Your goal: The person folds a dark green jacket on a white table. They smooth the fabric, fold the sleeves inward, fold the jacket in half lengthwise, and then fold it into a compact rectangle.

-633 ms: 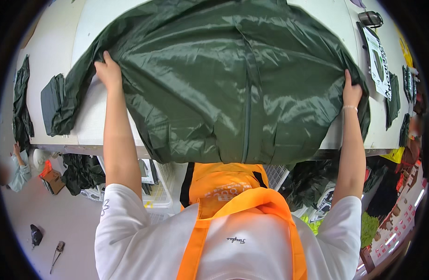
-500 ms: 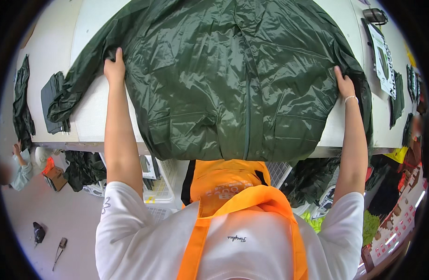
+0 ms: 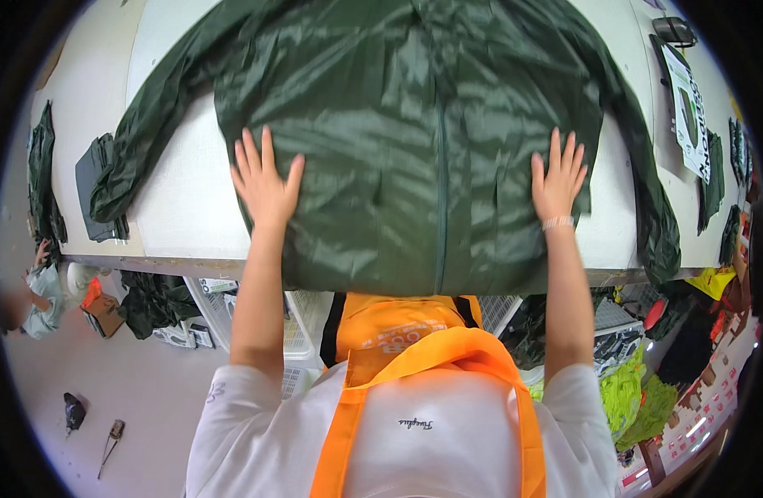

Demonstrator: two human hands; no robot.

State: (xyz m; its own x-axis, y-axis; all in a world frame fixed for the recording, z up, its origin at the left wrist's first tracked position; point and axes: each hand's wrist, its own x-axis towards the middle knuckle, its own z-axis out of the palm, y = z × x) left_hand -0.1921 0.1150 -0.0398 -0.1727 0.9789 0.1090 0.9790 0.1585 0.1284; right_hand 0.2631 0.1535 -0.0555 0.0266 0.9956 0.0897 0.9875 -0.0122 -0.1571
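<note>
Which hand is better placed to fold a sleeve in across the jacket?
Roughly even, slightly the left. The left hand lies flat at the jacket's left edge, close to the left sleeve. The right hand lies flat further inside its edge, away from the right sleeve.

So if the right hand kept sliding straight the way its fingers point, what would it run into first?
The right hand lies flat on the dark green jacket, fingers pointing away from the person. Going on, it would likely meet only more jacket fabric, toward the shoulder where the right sleeve starts.
</note>
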